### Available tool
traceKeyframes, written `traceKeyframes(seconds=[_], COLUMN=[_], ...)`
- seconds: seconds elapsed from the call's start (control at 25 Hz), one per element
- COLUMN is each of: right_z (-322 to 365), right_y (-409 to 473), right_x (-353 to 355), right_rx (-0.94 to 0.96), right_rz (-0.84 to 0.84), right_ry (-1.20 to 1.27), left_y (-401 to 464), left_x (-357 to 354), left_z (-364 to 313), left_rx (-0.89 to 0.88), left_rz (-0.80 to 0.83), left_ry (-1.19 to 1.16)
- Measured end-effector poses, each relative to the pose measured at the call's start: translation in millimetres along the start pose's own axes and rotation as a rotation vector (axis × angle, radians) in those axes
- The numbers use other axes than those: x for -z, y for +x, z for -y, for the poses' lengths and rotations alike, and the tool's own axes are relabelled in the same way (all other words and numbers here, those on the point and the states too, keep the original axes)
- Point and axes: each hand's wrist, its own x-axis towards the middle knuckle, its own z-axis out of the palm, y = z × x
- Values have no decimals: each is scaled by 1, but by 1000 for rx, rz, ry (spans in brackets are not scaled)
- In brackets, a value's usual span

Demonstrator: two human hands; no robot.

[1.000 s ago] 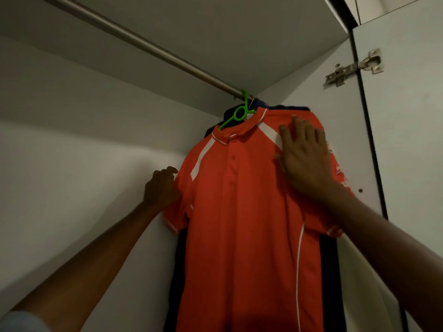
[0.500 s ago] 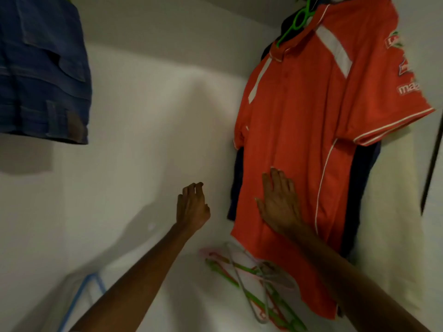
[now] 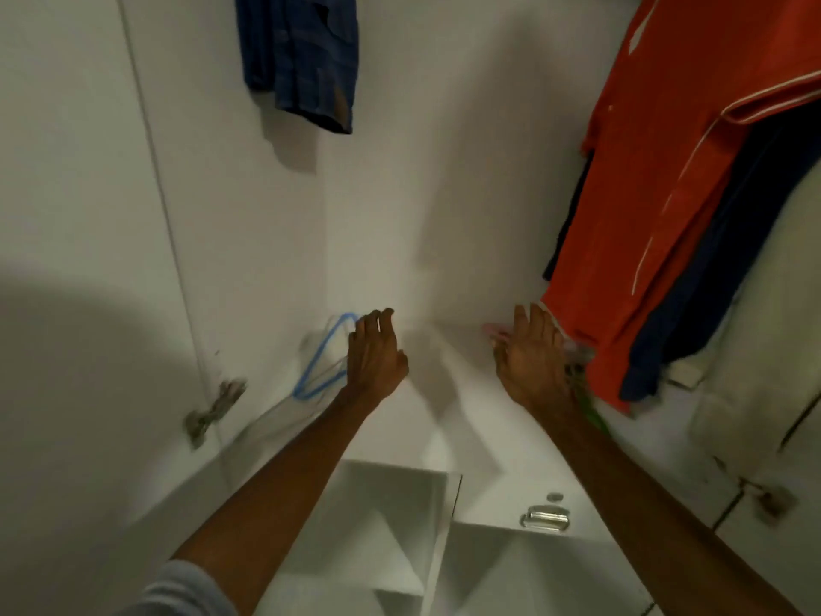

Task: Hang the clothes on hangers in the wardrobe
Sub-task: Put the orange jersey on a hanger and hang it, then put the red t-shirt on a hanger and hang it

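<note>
An orange polo shirt (image 3: 666,162) hangs at the right of the wardrobe, over a dark navy garment (image 3: 711,277). Blue denim shorts (image 3: 302,55) hang at the top left. A blue hanger (image 3: 320,362) lies on the wardrobe floor just left of my left hand (image 3: 373,353). My right hand (image 3: 533,357) hovers with straight fingers over loose pink and green hangers (image 3: 586,402), which it mostly hides. Both hands hold nothing and are low, below the hanging clothes.
White wardrobe floor (image 3: 444,393) and back wall (image 3: 444,193) surround the hands. Drawer fronts with a metal handle (image 3: 544,517) lie below. Door hinges sit at left (image 3: 213,411) and right (image 3: 768,500). A cream garment (image 3: 764,326) hangs at the far right.
The view has tipped down from the rail to the wardrobe floor. My right hand left the orange shirt and both hands dropped toward the hangers lying below.
</note>
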Motion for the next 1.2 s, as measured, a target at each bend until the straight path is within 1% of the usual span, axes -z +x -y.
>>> traceKeyframes(seconds=[0.12,0.24,0.36,0.52,0.68,0.8,0.92,1.08,1.2], right_z=[54,112,159,219,265,303,345,411,465], right_y=[-56,-102,-154,-238,-331,-415,-497,-582,-622], right_x=[-8,-15,-20,-6,20,48,74,111,125], right_rx=[62,149,209,294,330,409,605,857,936], right_rz=[30,144,203,271,272,338,342,355,393], right_ry=[111,193,254,318,312,372,415,499,551], left_y=[-77,-145,-223,-338,-445,-534,-621,-729,-789], left_x=[34,69,98,135,173,206,250,305,343], left_z=[33,65,88,117,138,156,172,214,243], left_rx=[101,175,235,219,284,335,488,676,841], left_rz=[-11,42,64,56,82,92,20,17,-35], left_ry=[61,76,59,90,124,136,168,247,274])
